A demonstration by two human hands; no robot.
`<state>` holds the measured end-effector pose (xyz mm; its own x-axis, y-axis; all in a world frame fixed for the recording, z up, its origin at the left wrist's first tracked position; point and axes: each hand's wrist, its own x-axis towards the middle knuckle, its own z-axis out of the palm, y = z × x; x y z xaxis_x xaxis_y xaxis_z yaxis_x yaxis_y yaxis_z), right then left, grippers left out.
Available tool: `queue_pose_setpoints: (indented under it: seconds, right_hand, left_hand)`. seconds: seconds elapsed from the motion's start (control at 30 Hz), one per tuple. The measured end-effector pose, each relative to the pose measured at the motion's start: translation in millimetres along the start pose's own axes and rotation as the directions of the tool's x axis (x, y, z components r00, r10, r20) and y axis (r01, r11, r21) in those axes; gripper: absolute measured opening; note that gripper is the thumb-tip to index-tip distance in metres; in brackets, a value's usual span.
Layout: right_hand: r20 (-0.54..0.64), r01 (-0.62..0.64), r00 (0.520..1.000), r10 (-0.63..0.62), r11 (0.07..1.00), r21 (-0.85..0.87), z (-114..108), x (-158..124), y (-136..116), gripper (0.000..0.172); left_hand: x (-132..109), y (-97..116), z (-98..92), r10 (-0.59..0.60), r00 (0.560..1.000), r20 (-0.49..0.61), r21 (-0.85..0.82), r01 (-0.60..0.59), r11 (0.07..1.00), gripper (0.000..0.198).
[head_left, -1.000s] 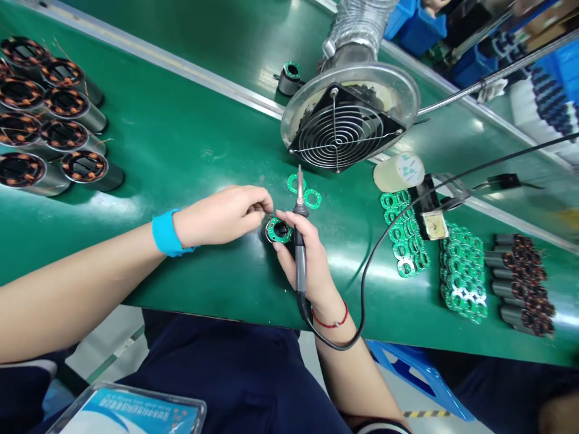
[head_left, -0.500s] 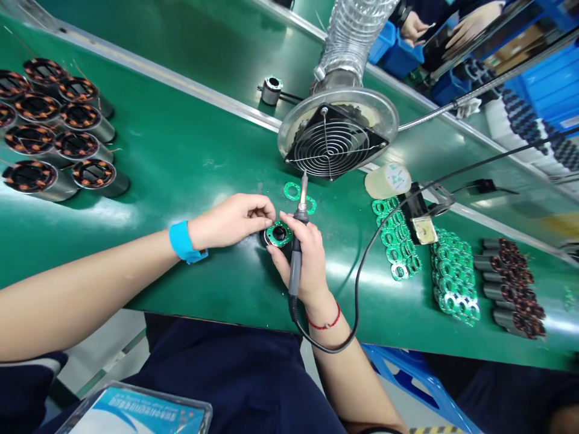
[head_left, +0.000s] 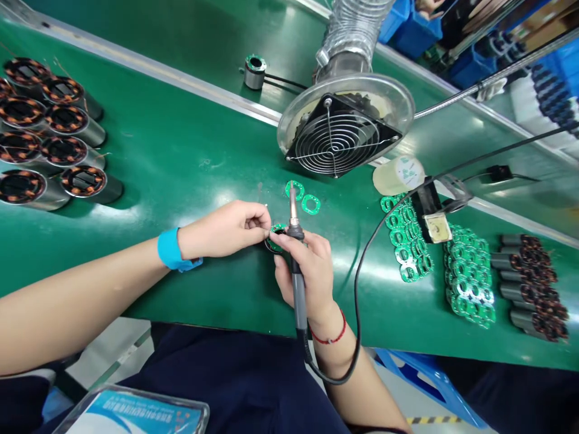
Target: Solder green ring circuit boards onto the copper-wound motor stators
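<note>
A motor stator (head_left: 273, 246) with a ring-shaped green circuit board (head_left: 277, 228) on top stands on the bench between my hands, partly covered by fingers. My left hand (head_left: 233, 229), with a blue wrist strap, pinches at the board's left edge; whatever is in the pinch is too small to make out. In my right hand (head_left: 308, 265) a soldering iron (head_left: 298, 295) is held, tip pointing away from me. The thumb and fingers of that hand also reach to the stator's right side. Two loose ring boards (head_left: 310, 205) lie just beyond, one partly behind the iron's tip.
A fume extractor fan (head_left: 335, 138) hangs over the bench. Stators stand grouped at left (head_left: 84, 181) and lie stacked at right (head_left: 534, 286). Ring boards (head_left: 470, 274) lie in piles beside a yellowish round container (head_left: 398, 175) and a sponge holder (head_left: 436, 226). The iron's cable (head_left: 358, 301) loops right.
The view has shifted slightly. My right hand has moved its fingers further over the board, and the iron's tip has swung left across a loose board. My left hand stays at the stator.
</note>
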<state>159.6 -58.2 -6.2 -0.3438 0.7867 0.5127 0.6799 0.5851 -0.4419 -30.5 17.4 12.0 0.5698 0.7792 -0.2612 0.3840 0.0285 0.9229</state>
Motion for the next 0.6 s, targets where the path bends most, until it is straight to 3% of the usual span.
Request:
queue_pose_setpoints:
  seconds: [0.13,0.3,0.4,0.6]
  right_hand:
    - [-0.024,-0.059,0.998,0.062,0.992,0.107,-1.9,-2.6,1.6,0.04]
    - [-0.242,-0.103,0.954,0.177,0.952,0.288,-3.4,-15.3,5.3,0.036]
    - [-0.31,-0.097,0.925,0.218,0.927,0.362,-4.8,-21.8,7.1,0.03]
    - [-0.26,-0.1,0.942,0.211,0.919,0.381,-9.2,-20.1,5.1,0.025]
  left_hand:
    - [-1.1,1.5,0.2,-0.023,0.999,-0.037,0.025,0.024,0.999,0.013]
    - [0.8,1.0,3.8,-0.016,0.997,-0.079,0.09,0.023,0.996,0.012]
    - [2.4,1.3,5.7,-0.052,0.994,-0.098,0.096,0.061,0.994,0.01]
    - [2.5,1.6,7.7,-0.057,0.992,-0.11,0.105,0.068,0.992,0.01]
